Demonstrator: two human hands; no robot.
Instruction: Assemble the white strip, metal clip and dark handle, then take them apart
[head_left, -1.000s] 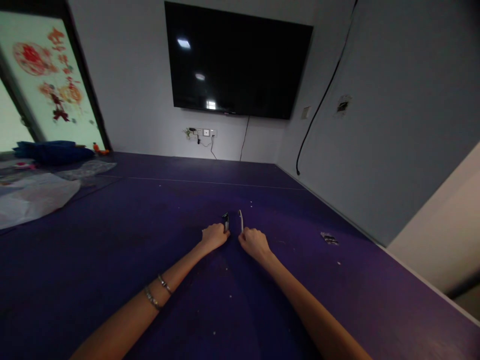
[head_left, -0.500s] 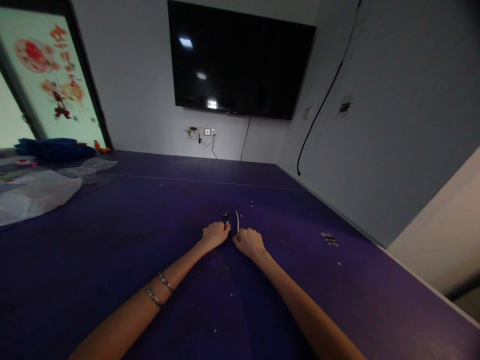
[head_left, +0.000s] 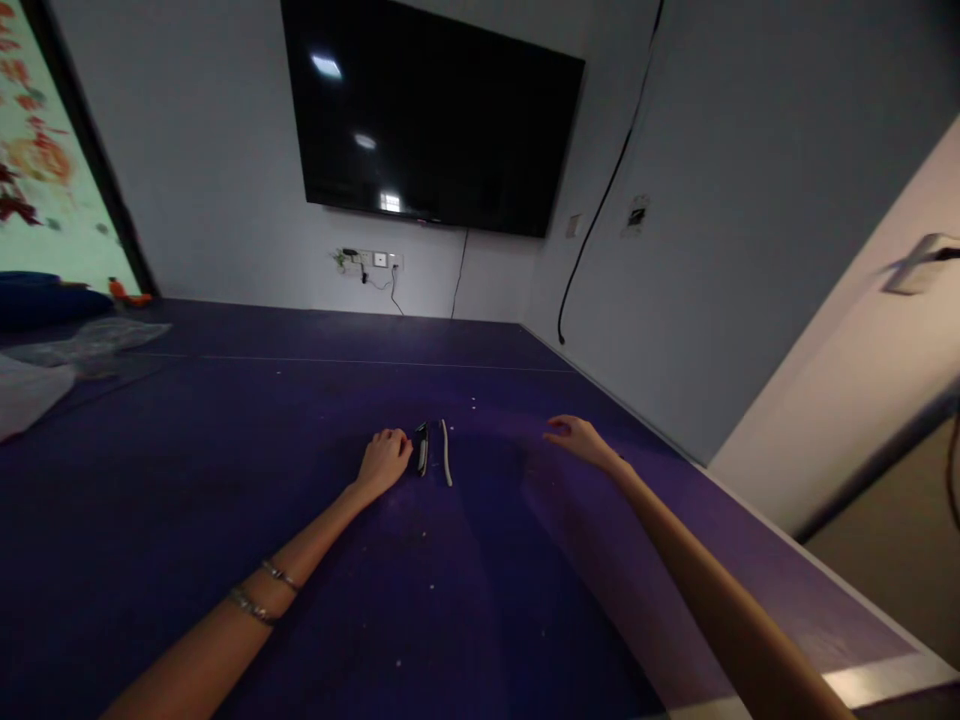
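Note:
My left hand [head_left: 385, 459] rests on the purple surface, fingers loosely bent and holding nothing visible. Just right of its fingertips lies a slim dark-and-silver object [head_left: 423, 450], too small to name. Beside that, a thin, pale, slightly curved stick [head_left: 446, 455] lies lengthwise, apart from it. My right hand [head_left: 581, 441] is farther right, above the surface, its thumb and fingers apart with nothing seen between them. A small dark bit shows by the right wrist; my arm hides the rest of that spot.
Small white specks are scattered over the purple surface [head_left: 300, 560]. Crumpled clear plastic [head_left: 94, 342] and dark blue cloth [head_left: 45, 300] lie at the left. A television [head_left: 435, 120] hangs on the far wall, and a black cable [head_left: 596, 215] dangles near the right wall.
Both hands have let go of the dark object and the pale stick, which now lie side by side. My right hand has moved right, and the view has turned right.

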